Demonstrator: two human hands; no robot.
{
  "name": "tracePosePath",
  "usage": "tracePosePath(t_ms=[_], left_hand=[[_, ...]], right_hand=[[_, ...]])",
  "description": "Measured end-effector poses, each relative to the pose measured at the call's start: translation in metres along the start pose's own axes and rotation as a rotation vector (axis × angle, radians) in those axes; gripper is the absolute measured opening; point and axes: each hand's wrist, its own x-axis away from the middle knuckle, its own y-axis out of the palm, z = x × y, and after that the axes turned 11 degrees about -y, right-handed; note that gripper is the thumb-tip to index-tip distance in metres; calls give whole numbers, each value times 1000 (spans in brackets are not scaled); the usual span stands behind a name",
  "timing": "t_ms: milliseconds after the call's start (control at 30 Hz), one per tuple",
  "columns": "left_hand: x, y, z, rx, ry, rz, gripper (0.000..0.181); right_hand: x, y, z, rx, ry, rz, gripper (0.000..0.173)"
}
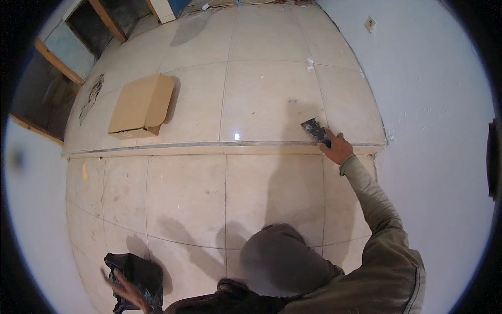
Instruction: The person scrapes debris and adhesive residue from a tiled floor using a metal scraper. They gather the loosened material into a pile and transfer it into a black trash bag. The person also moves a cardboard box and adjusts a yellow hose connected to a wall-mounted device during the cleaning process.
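My right hand (336, 147), at the end of an olive sleeve, is closed on a dark, stained flat-bladed scraper (316, 130). The scraper lies against the beige tiled floor (270, 106), just beyond the edge of a low step. At the lower left, my left hand (127, 289) is somewhat blurred, with its fingers apart. It is over or beside a black plastic bag (151, 274); whether it touches the bag cannot be told. Small white and blue specks lie on the tiles near the scraper.
A cardboard box (135, 104) sits on the upper floor level. The step edge (188, 146) crosses the view. A white wall (427, 129) with a socket (370, 24) rises at right. Wooden posts (59, 62) stand at upper left, near a dark crumpled scrap (92, 98).
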Motion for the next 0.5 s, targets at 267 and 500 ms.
tracePosePath(t_ms=[267,500], left_hand=[[35,163,163,-112,701,-761,36],[36,323,238,-134,871,-1043,54]], right_hand=[[-82,-10,-4,-16,12,-67,71],[-123,-22,-10,-68,117,-174,77]])
